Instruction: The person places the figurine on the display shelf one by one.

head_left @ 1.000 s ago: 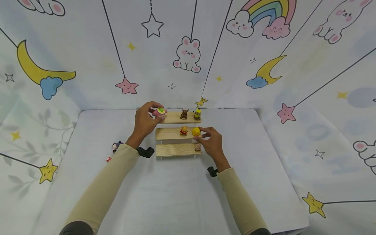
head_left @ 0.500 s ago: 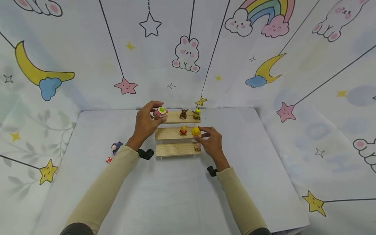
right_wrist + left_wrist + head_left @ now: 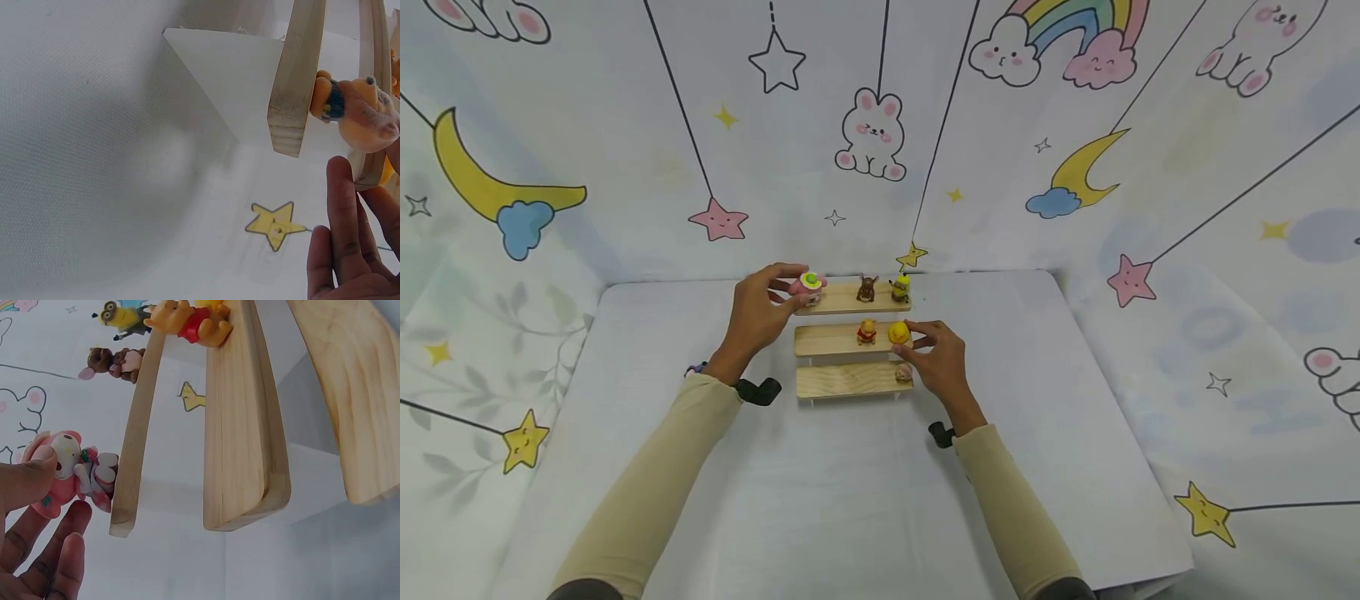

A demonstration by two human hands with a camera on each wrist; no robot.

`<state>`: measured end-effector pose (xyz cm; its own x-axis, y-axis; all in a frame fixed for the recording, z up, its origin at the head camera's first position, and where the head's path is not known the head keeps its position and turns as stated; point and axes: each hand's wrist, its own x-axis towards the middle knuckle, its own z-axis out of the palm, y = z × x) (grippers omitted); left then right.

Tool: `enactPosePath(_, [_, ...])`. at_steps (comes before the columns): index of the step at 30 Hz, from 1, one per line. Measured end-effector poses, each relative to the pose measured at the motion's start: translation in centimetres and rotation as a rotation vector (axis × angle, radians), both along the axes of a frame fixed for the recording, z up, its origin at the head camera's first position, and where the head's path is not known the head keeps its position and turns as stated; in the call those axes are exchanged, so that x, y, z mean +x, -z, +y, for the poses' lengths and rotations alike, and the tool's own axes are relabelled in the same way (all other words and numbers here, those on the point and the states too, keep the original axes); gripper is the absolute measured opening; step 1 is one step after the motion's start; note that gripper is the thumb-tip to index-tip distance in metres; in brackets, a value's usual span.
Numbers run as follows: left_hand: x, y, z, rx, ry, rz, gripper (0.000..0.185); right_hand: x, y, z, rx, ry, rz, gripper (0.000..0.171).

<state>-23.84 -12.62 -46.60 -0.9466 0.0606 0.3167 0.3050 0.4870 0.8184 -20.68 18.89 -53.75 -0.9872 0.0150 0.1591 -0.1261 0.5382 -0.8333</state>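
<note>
At the left end of the top wooden shelf (image 3: 842,298), a pink figurine (image 3: 807,286) sits with its feet against the board. My left hand (image 3: 756,308) pinches it, thumb (image 3: 28,481) across its head in the left wrist view. On the right end of the middle shelf (image 3: 826,342) is a round yellow figurine (image 3: 898,332). My right hand (image 3: 942,358) holds it between thumb and forefinger. In the right wrist view the other fingers (image 3: 345,219) stretch out beside the shelf ends, close to a peach-coloured figurine (image 3: 365,112) on the lowest shelf.
A brown figurine (image 3: 867,288) and a yellow minion figurine (image 3: 900,287) stand on the top shelf. A bear figurine in red (image 3: 867,331) sits mid-shelf below. The lowest shelf (image 3: 846,381) is nearest on the white table (image 3: 820,500). My left forearm mostly hides a dark figurine (image 3: 697,368).
My left hand has shifted a little left and down, while the pink figurine stays at the shelf end. The left sleeve now covers more of the dark figurine. My right hand keeps its place.
</note>
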Motion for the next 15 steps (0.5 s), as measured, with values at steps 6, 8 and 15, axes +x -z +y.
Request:
enactPosePath(6, [-0.1,-0.1,0.6,0.035,0.005,0.001,0.042,0.1,-0.2,0.0,-0.002,-0.012,-0.004,0.049])
enactPosePath(8, [-0.1,-0.1,0.8,0.04,0.001,0.0,0.043,0.1,-0.3,0.0,0.0,-0.011,-0.005,0.049])
enactPosePath(15, [-0.3,0.0,1.3,0.052,-0.005,-0.004,0.042,0.1,-0.2,-0.1,0.001,0.002,-0.012,0.048])
